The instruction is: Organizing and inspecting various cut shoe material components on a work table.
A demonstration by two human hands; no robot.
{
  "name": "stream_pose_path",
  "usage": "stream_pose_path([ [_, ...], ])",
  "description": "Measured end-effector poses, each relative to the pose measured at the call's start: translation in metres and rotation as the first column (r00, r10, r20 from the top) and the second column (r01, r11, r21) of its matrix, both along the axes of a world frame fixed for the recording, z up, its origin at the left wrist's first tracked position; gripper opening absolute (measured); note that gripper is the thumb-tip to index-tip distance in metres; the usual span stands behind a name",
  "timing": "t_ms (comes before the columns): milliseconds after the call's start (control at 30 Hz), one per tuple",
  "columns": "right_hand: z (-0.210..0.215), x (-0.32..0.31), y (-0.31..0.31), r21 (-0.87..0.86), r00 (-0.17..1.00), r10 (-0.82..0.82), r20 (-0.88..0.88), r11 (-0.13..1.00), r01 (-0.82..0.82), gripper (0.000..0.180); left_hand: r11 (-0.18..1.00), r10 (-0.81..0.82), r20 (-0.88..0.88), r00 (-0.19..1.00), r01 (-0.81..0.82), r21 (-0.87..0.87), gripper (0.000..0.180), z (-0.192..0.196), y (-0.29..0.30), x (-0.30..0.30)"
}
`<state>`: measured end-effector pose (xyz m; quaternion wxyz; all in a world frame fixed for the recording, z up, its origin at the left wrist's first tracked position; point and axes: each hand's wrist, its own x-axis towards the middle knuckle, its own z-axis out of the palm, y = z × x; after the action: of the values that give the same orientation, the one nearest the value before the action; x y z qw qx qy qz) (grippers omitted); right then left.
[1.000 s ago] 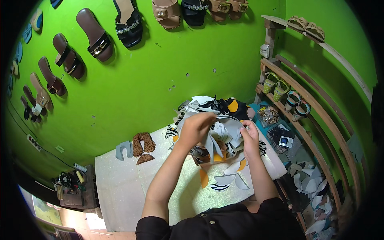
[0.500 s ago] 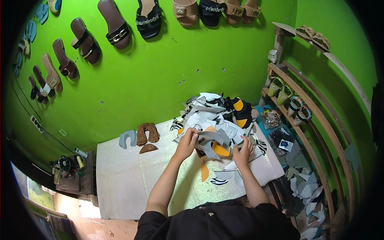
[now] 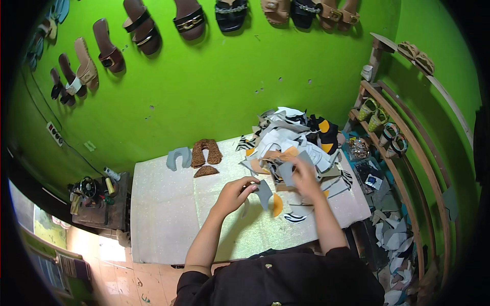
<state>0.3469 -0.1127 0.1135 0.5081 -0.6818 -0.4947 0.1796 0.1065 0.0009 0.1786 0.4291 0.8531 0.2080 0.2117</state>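
Grey cut piece (image 3: 263, 195), one: pinched between thumb and fingers of the left hand (image 3: 234, 196) over the middle of the bench (image 3: 173, 219), long axis running far to near with a slight lean right, narrower end toward the near side. Right hand (image 3: 304, 179), blurred, at the near side of the scrap pile (image 3: 278, 144), second grey piece (image 3: 286, 174) by its fingers, grip or no grip cannot be told. Also: orange half-round (image 3: 277, 205), near the pile; spotted brown arch (image 3: 214, 149), far left; white packet (image 3: 374, 182), right of the bench, any print too small to read.
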Motion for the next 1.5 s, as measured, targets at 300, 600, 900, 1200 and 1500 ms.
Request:
stream_pose_path([
  [300, 0.038, 0.046, 0.018, -0.44, 0.857, -0.087, 0.508, 0.829, 0.346, 0.022, 0.993, -0.096, -0.089, 0.991, 0.102, 0.066, 0.023, 0.016, 0.023, -0.061],
  [600, 0.104, -0.074, 0.048, -0.317, 0.933, 0.243, 0.266, 0.936, -0.153, 0.027, 0.992, -0.097, -0.067, 0.993, 0.102, 0.076, 0.024, 0.01, 0.049, -0.123],
  [900, 0.068, -0.22, 0.132, -0.23, 0.612, 0.716, -0.336, 0.568, -0.791, 0.028, 0.948, 0.186, 0.245, 0.952, -0.239, 0.21, 0.03, -0.011, 0.059, -0.186],
  [1200, 0.007, -0.279, 0.138, -0.271, 0.528, 0.637, -0.562, 0.461, -0.845, 0.016, 0.908, 0.254, -0.103, 0.962, -0.201, 0.367, 0.029, -0.062, 0.075, -0.247],
  [1500, -0.102, -0.281, 0.102, -0.345, 0.683, 0.2, -0.703, 0.743, -0.573, 0.023, 0.921, 0.017, -0.485, 0.874, -0.203, -0.333, 0.035, -0.135, 0.1, -0.259],
])
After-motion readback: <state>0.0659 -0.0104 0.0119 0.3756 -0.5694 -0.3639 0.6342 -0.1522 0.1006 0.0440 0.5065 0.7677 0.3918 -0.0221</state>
